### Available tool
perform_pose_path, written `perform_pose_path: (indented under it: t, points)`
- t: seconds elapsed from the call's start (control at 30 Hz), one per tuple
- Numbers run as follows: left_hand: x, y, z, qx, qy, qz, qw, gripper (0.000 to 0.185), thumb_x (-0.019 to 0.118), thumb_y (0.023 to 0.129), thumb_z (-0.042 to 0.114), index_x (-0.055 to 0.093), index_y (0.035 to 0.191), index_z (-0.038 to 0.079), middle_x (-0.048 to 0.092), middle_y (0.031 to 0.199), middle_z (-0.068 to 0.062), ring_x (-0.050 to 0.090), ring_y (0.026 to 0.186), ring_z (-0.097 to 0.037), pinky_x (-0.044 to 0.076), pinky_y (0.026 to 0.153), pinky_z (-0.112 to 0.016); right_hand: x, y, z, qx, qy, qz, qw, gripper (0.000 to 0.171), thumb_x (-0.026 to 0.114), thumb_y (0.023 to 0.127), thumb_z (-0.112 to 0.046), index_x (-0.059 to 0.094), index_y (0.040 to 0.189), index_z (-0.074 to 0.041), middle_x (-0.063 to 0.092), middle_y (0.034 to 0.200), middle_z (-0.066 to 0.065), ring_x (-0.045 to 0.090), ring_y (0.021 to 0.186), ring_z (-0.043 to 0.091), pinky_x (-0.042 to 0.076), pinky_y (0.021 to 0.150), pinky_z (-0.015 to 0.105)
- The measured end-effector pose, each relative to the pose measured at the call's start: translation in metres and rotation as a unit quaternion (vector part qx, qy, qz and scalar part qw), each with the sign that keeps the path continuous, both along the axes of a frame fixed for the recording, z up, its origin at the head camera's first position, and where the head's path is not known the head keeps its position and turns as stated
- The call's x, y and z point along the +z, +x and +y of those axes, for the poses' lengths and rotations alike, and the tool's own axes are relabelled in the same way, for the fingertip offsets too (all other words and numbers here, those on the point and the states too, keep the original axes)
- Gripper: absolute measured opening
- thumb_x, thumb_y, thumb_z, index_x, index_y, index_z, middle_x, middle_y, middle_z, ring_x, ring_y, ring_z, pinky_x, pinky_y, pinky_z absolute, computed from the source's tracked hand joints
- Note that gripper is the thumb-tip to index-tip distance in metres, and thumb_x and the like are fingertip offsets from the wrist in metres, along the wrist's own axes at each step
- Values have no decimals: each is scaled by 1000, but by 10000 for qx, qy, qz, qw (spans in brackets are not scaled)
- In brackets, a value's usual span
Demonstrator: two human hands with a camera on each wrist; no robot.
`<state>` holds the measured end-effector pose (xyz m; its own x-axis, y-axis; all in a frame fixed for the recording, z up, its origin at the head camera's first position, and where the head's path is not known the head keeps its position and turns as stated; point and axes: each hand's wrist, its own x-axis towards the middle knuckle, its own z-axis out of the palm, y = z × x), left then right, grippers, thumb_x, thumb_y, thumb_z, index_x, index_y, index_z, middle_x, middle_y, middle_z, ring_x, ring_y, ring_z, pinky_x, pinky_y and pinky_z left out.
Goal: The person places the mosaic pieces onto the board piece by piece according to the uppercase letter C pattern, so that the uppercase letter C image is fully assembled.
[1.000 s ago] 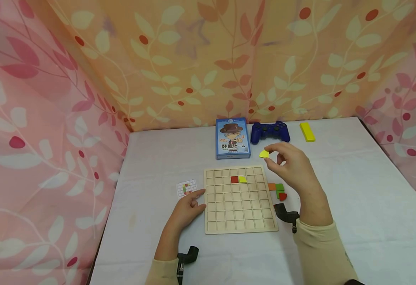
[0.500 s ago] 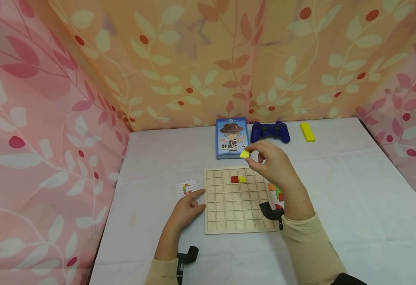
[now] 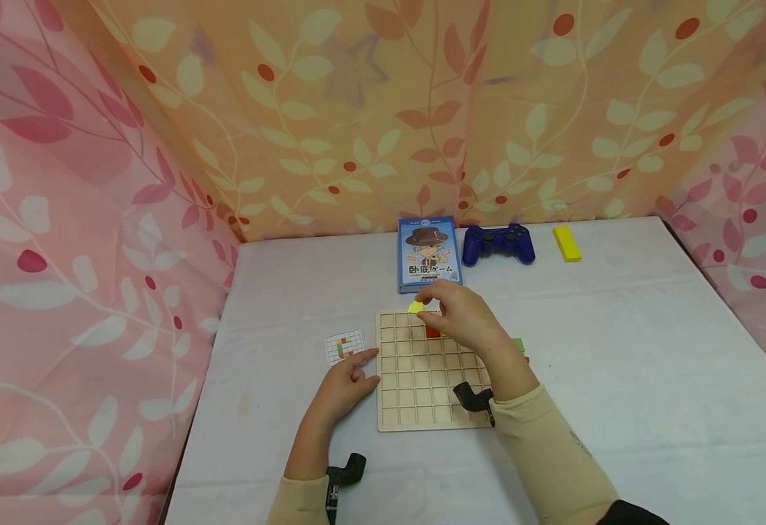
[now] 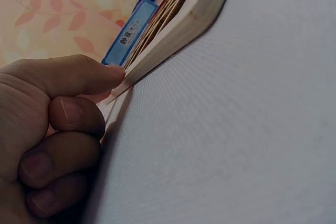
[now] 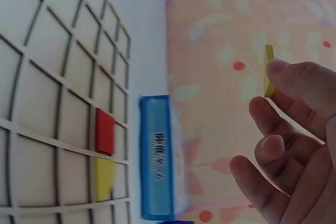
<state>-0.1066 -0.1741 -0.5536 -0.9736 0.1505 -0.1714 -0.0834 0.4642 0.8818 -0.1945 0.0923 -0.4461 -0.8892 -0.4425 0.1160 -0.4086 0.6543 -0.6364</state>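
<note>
My right hand (image 3: 466,315) pinches a small yellow quarter-round tile (image 5: 269,72) between thumb and fingertips, above the far edge of a wooden grid board (image 3: 415,397). A red square tile (image 5: 105,131) and another yellow tile (image 5: 104,179) sit side by side in the board's cells; in the head view the right hand partly covers them. At the board's left edge, my left hand (image 3: 345,385) rests thumb and index fingertip against the side, spread apart. Its other fingers are curled in the left wrist view.
A pattern card (image 3: 335,343) lies left of the board. Green tiles (image 3: 519,344) peek out at its right, mostly behind the right forearm. Behind stand a blue game box (image 3: 429,251), a blue game controller (image 3: 498,243) and a yellow block (image 3: 566,243).
The right hand has carried the yellow tile leftward and nearer, from in front of the controller to the board's far edge. The left hand has stayed in place.
</note>
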Motion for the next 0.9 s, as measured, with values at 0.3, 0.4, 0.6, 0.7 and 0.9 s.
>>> perform_pose_path:
  t: [0.3,0.4,0.6,0.7,0.9]
  points:
    - [-1,0,0,30,4,-24,10000,51,76,92,17,64,141,17,45,53,5,38,46,-10,31,45,-25,-33,-11,-9,128,376,-386,9985,23,77,92,-22,76,113,-12,64,102,4,59,88,21,51,80,41]
    - [-1,0,0,29,22,-16,10000,50,76,93,18,64,141,17,45,53,5,39,46,-10,31,45,-25,-40,-13,-11,181,610,-516,9966,24,78,92,-21,76,114,-12,63,99,3,58,85,19,50,78,39]
    - [2,1,0,31,-10,-43,10000,51,76,93,18,63,142,16,46,54,4,39,46,-10,31,46,-25,-55,-16,-12,225,874,-641,9939,25,80,91,-23,77,113,-12,58,86,-1,53,77,17,45,70,35]
    - [2,1,0,28,-5,-60,10000,51,76,93,18,63,142,16,45,53,4,38,46,-10,30,45,-24,-59,-16,-13,170,922,-682,9933,23,80,90,-23,78,111,-13,55,81,-2,51,73,16,41,65,34]
    - [1,0,0,9,5,-20,10000,51,76,93,17,63,142,15,44,52,4,37,45,-10,29,45,-25,-63,-15,-13,43,1029,-791,9915,21,79,89,-21,78,109,-15,55,79,-2,51,71,17,38,63,34]
